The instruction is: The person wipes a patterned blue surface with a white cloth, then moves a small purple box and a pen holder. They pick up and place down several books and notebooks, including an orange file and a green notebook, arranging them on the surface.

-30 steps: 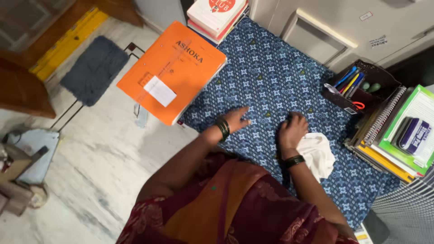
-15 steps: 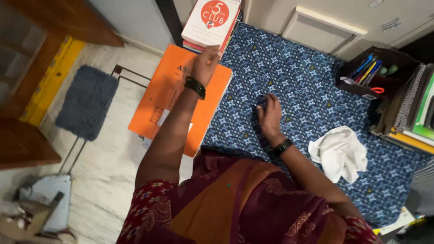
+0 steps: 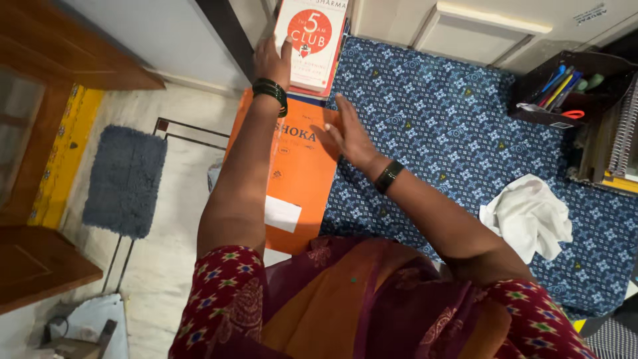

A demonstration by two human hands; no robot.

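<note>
One white, red-circled paperback book

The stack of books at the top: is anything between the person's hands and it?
Nothing visible. The left hand already rests on the stack of books; the right hand lies open on the orange folder just below it.

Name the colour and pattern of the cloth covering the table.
Dark blue tablecloth with small pale floral motifs; head view.

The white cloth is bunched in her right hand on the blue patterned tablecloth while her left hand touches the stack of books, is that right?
Not quite. The head view shows the white cloth lying loose on the blue patterned tablecloth, in neither hand. Her right hand is open at the orange folder edge. The left hand does touch the stack of books.
</note>
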